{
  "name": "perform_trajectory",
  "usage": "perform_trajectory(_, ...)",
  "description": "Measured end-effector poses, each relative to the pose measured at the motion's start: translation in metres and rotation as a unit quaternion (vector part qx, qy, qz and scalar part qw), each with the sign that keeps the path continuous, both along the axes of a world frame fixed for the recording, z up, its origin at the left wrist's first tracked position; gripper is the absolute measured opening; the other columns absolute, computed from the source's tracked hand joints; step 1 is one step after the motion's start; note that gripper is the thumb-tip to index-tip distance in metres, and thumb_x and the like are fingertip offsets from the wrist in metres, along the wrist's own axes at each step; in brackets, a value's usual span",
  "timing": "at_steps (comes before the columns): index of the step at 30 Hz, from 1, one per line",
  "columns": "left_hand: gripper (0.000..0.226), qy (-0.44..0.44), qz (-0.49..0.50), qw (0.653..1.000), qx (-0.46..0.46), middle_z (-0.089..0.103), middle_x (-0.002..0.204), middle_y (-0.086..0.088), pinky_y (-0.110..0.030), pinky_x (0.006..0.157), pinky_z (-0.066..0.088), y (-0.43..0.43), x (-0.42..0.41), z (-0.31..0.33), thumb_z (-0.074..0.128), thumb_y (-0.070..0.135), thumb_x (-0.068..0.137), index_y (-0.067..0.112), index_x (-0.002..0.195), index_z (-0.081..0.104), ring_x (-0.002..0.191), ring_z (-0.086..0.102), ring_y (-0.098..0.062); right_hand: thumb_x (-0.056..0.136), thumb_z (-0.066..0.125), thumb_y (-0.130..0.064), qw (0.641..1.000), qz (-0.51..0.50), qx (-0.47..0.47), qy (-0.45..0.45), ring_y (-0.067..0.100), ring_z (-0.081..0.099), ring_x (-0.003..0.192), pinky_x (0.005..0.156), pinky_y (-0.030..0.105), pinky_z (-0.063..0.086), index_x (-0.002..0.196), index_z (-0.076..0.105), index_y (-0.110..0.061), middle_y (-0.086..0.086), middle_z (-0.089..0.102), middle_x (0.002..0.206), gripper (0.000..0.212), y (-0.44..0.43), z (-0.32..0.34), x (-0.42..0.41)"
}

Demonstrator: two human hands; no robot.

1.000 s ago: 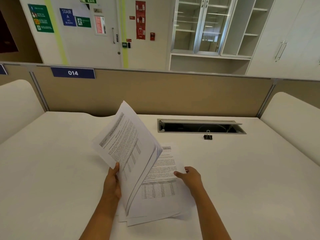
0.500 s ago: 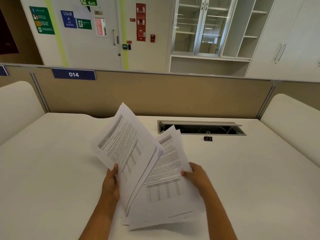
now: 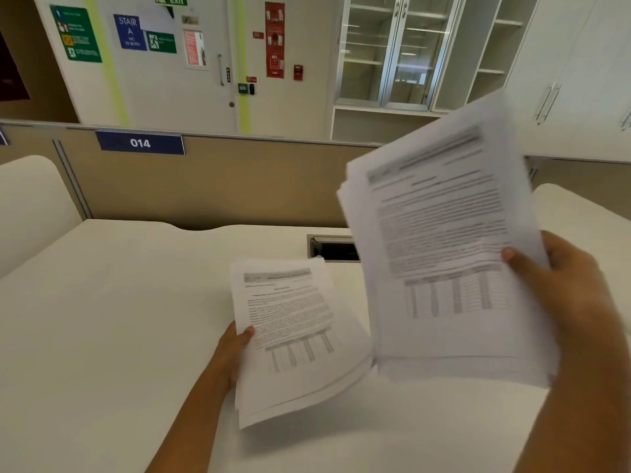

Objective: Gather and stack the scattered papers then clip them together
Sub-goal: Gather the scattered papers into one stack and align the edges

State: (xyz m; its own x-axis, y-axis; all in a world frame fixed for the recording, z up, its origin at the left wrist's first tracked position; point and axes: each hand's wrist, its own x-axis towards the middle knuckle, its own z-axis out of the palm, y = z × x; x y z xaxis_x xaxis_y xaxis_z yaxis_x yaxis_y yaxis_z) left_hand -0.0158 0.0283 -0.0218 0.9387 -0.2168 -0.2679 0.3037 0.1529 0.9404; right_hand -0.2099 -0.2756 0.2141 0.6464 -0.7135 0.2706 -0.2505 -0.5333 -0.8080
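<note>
Now the left hand (image 3: 235, 349) pinches a thin sheaf of printed white sheets (image 3: 293, 339) at six o'clock; the right hand (image 3: 560, 295) grips a thicker printed bundle (image 3: 440, 254) at three o'clock. Lay one squarely on the other, then tap edges flush against the white desk (image 3: 119, 319).

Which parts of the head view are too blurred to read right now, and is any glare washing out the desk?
Head view: the raised sheaf in the right hand is motion-smeared, its text unreadable; the lower sheaf in the left hand is softer too. The 014 sign stays legible. The white desk is evenly lit, with no glare spot.
</note>
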Motion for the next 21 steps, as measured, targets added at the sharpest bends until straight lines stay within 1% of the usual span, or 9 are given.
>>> perform_trajectory(3, 0.037, -0.030, -0.027, 0.996, 0.075, 0.059, 0.124, -0.011, -0.042, 0.094, 0.047, -0.007, -0.001, 0.001, 0.048, 0.017, 0.095, 0.010, 0.132, 0.046, 0.103, 0.060, -0.026, 0.086, 0.060, -0.020, 0.997, 0.051, 0.014, 0.049, 0.028, 0.060, 0.090, 0.072, 0.030, 0.042, 0.111, 0.065, -0.020, 0.007, 0.068, 0.102, 0.025, 0.008, -0.022, 0.013)
perform_trajectory(5, 0.033, -0.050, -0.039, 0.992, 0.106, 0.060, 0.119, -0.009, -0.037, 0.087, 0.050, -0.010, -0.002, 0.001, 0.048, 0.018, 0.095, 0.009, 0.127, 0.049, 0.093, 0.062, -0.019, 0.088, 0.057, -0.021, 0.996, 0.047, 0.008, 0.071, 0.024, 0.055, 0.087, 0.070, 0.030, 0.039, 0.116, 0.063, -0.021, 0.006, 0.065, 0.102, 0.028, 0.013, -0.028, 0.015)
perform_trajectory(7, 0.031, -0.061, -0.043, 0.989, 0.128, 0.061, 0.117, -0.009, -0.034, 0.083, 0.050, -0.010, -0.002, 0.001, 0.048, 0.020, 0.095, 0.012, 0.125, 0.049, 0.089, 0.062, -0.016, 0.089, 0.056, -0.023, 0.998, 0.030, -0.009, 0.058, 0.023, 0.053, 0.085, 0.075, 0.030, 0.036, 0.116, 0.063, -0.021, 0.007, 0.065, 0.103, 0.028, 0.014, -0.021, 0.012)
perform_trajectory(11, 0.034, -0.054, -0.040, 0.982, 0.177, 0.060, 0.124, -0.012, -0.042, 0.091, 0.050, -0.010, 0.003, 0.001, 0.047, 0.020, 0.096, 0.012, 0.129, 0.046, 0.103, 0.061, -0.029, 0.089, 0.057, -0.026, 0.998, 0.044, -0.027, 0.019, 0.018, 0.055, 0.073, 0.063, 0.027, 0.039, 0.110, 0.063, -0.026, 0.003, 0.062, 0.094, 0.021, 0.010, 0.003, 0.004)
perform_trajectory(12, 0.035, -0.046, -0.038, 0.981, 0.184, 0.059, 0.125, -0.011, -0.042, 0.093, 0.049, -0.010, 0.004, 0.001, 0.046, 0.021, 0.096, 0.012, 0.130, 0.045, 0.105, 0.060, -0.029, 0.088, 0.058, -0.027, 0.998, 0.052, -0.020, 0.010, 0.019, 0.059, 0.075, 0.065, 0.028, 0.043, 0.109, 0.063, -0.026, 0.003, 0.064, 0.095, 0.021, 0.007, 0.004, 0.006)
perform_trajectory(14, 0.035, -0.039, -0.043, 0.981, 0.184, 0.059, 0.126, -0.011, -0.043, 0.094, 0.049, -0.012, 0.004, 0.001, 0.046, 0.021, 0.096, 0.013, 0.131, 0.045, 0.106, 0.060, -0.029, 0.086, 0.061, -0.026, 0.998, 0.061, -0.006, 0.003, 0.028, 0.063, 0.086, 0.077, 0.035, 0.049, 0.108, 0.064, -0.024, 0.005, 0.067, 0.099, 0.022, 0.003, -0.003, 0.016)
perform_trajectory(16, 0.035, -0.038, -0.046, 0.981, 0.182, 0.059, 0.125, -0.011, -0.042, 0.092, 0.049, -0.012, 0.003, 0.003, 0.045, 0.020, 0.096, 0.013, 0.131, 0.045, 0.103, 0.060, -0.027, 0.085, 0.063, -0.024, 0.997, 0.074, 0.008, 0.007, 0.031, 0.063, 0.094, 0.084, 0.040, 0.049, 0.109, 0.064, -0.021, 0.007, 0.068, 0.104, 0.024, 0.000, -0.025, 0.033)
perform_trajectory(19, 0.038, -0.044, -0.046, 0.980, 0.186, 0.057, 0.126, -0.010, -0.036, 0.088, 0.048, -0.012, 0.001, 0.004, 0.045, 0.018, 0.096, 0.011, 0.134, 0.042, 0.098, 0.058, -0.024, 0.081, 0.067, -0.025, 0.991, 0.111, 0.056, 0.040, 0.029, 0.064, 0.096, 0.085, 0.039, 0.050, 0.113, 0.063, -0.017, 0.009, 0.069, 0.107, 0.033, 0.008, -0.078, 0.068)
perform_trajectory(21, 0.043, -0.045, -0.046, 0.980, 0.186, 0.053, 0.133, -0.008, -0.036, 0.093, 0.046, -0.011, 0.000, 0.003, 0.045, 0.025, 0.096, 0.013, 0.137, 0.039, 0.106, 0.057, -0.024, 0.079, 0.069, -0.028, 0.984, 0.137, 0.096, 0.065, 0.027, 0.064, 0.097, 0.083, 0.035, 0.051, 0.116, 0.060, -0.015, 0.011, 0.068, 0.111, 0.041, 0.020, -0.118, 0.088)
